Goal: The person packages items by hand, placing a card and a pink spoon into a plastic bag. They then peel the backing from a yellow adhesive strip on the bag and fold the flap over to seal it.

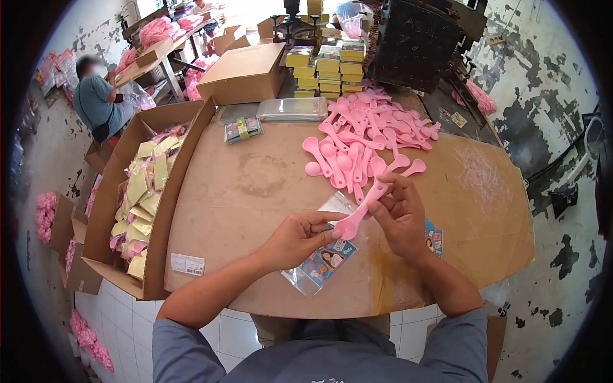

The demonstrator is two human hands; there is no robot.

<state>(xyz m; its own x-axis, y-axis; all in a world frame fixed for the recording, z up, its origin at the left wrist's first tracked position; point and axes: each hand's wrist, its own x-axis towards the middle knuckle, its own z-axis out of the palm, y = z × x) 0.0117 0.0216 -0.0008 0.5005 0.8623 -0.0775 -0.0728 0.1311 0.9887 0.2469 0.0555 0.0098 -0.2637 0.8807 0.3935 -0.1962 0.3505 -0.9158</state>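
Observation:
My right hand (397,207) holds a pink spoon (362,210) by its upper part, the spoon slanting down to the left. My left hand (303,237) has its fingers pressed together at the lower bowl of the spoon and the edge of a clear plastic bag (303,279). Inside or under that bag lies a blue printed card (327,260). A second blue card (433,237) lies partly hidden behind my right wrist. Beyond my hands spreads a heap of pink spoons (377,127) on the cardboard-covered table (236,223).
An open carton (159,268) of packed bags stands left. Behind are a closed box (242,73), card stacks (329,67), a plastic-wrapped stack (292,109) and a banded card bundle (243,129). Clear strips (483,175) lie right. Another person (98,102) sits at the far left.

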